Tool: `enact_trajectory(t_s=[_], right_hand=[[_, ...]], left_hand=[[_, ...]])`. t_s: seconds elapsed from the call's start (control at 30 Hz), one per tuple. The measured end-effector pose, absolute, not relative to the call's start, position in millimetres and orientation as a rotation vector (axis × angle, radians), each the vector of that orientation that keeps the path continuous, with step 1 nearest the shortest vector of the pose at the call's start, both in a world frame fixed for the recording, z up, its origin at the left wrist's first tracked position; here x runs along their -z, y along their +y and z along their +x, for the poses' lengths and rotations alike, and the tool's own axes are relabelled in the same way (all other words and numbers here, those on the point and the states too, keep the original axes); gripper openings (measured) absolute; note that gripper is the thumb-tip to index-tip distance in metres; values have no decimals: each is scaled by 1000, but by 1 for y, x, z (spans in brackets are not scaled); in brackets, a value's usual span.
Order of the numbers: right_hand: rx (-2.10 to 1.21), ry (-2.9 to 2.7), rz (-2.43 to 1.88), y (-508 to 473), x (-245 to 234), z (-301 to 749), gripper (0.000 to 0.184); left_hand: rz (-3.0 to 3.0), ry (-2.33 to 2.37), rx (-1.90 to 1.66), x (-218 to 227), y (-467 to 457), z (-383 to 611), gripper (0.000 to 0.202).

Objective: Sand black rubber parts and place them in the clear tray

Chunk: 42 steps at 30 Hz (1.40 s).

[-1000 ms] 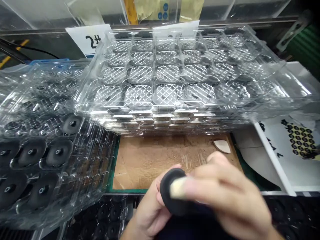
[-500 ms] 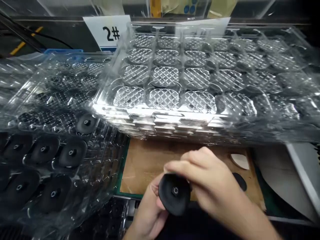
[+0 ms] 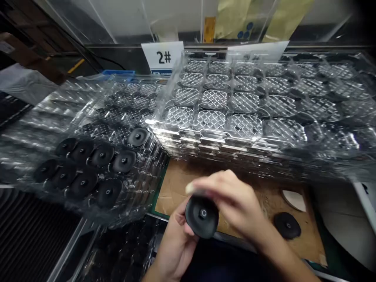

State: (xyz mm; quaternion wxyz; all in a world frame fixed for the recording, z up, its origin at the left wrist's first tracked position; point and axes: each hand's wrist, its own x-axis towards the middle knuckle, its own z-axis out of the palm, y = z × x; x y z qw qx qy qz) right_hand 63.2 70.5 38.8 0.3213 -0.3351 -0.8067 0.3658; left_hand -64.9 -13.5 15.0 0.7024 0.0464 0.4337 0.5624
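Right hand [image 3: 235,199] shifts from the face of the black disc [image 3: 199,226] to its upper rim, its pinch too blurred to tell; left hand [image 3: 179,241] holds the disc, seemingly mid-handling, the next move calling for steadiness

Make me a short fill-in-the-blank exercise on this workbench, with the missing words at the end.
1. The round part held by the left hand is coloured ____.
2. The white sign reads ____.
3. The loose round part lies on a board coloured ____.
4. In the picture, the rows of parts sit to the ____ of the stacked clear trays.

Missing words: black; 2#; brown; left.
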Motion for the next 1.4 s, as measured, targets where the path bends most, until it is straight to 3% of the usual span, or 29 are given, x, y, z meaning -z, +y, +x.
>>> enact_trajectory(t_s=[0.07, 0.2, 0.3, 0.47, 0.67, 0.8, 0.9, 1.1, 1.23, 1.3, 1.4], right_hand=[[-1004, -2037, -1222, 66, -12, 79, 27], [-1059, -2075, -1258, 25, 49, 110, 23], [-1062, -2009, -1333, -6, 67, 129, 23], [-937, -1761, -1488, -4, 7, 150, 25], [-810, -1870, -990, 4, -65, 136, 22], [-962, -2055, -997, 14, -62, 126, 20], [-753, -1957, -1051, 21, -57, 122, 22], [-943, -2054, -1065, 14, -55, 151, 21], [-626, -2123, -1252, 23, -60, 158, 24], [-559, -2195, -1083, 36, -61, 152, 26], [-757, -2191, -828, 54, -54, 148, 28]], left_hand=[[81, 888, -1303, -15, -21, -61, 55], [74, 789, -1357, -13, -29, -49, 52], [96, 773, -1324, -11, -29, -38, 50], [140, 792, -1273, -16, -31, -17, 50], [128, 877, -1179, -22, -30, -4, 54], [134, 935, -1210, -18, -21, -2, 50], [158, 897, -1156, -19, -15, 2, 38], [90, 856, -1083, -23, -3, -4, 54], [49, 798, -1042, -16, 0, -2, 55], [51, 759, -1011, -13, 0, -1, 48], [99, 671, -969, -11, -1, -4, 33]])
